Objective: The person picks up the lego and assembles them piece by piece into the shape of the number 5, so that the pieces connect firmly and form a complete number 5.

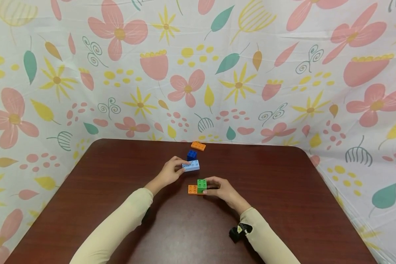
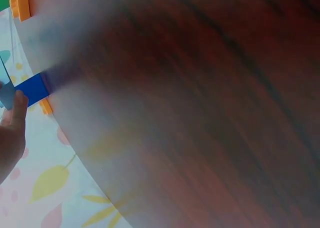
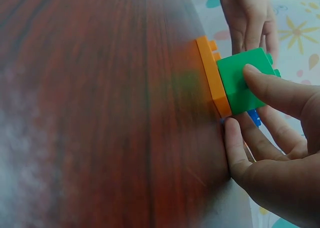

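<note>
My left hand (image 1: 168, 173) pinches a light blue toy brick (image 1: 191, 166) with studs on top, over the middle of the table. Right behind that brick stands a dark blue brick (image 1: 192, 155); in the left wrist view the blue brick (image 2: 33, 90) shows beside my fingers. Nearer to me, a green brick (image 1: 202, 186) sits on the right part of a flat orange brick (image 1: 192, 189). My right hand (image 1: 225, 192) holds the green brick from its right side, and in the right wrist view the thumb (image 3: 272, 88) lies on its face.
A second flat orange brick (image 1: 198, 146) lies by the far edge of the dark brown table (image 1: 125, 165). Behind the table hangs a flower-patterned cloth (image 1: 198, 88). A black device (image 1: 240, 232) is strapped at my right wrist.
</note>
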The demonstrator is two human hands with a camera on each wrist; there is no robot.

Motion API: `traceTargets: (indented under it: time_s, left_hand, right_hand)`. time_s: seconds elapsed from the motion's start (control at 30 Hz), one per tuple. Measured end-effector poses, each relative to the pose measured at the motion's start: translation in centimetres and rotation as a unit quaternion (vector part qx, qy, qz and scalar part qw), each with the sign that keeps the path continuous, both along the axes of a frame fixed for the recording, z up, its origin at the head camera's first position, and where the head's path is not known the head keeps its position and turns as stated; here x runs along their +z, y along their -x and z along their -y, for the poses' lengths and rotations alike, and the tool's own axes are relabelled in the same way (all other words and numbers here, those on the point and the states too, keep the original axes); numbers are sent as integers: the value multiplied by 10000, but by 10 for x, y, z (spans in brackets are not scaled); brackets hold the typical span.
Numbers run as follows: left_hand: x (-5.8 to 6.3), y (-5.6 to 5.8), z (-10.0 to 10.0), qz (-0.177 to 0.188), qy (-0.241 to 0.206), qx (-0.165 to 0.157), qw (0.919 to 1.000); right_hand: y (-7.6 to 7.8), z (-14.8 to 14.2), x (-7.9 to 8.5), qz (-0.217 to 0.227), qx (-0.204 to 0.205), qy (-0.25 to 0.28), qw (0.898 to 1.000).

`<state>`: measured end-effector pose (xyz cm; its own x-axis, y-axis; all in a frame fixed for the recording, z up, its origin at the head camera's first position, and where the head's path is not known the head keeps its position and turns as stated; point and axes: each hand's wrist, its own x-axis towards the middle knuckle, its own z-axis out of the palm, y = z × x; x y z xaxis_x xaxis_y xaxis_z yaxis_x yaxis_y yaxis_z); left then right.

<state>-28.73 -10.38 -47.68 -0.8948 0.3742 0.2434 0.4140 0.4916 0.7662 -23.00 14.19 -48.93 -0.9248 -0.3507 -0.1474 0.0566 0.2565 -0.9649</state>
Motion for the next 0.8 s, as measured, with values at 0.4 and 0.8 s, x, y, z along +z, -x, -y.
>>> traceTargets:
  time_s: [0.4, 0.8]
  left_hand:
    - [1, -15, 12, -86, 72, -405, 9991]
    - [0, -26, 25, -127, -7, -635, 9979]
  right_hand:
    - [0, -1, -3, -5, 22, 65, 10000]
    - [0, -2, -5, -4, 24, 62, 10000]
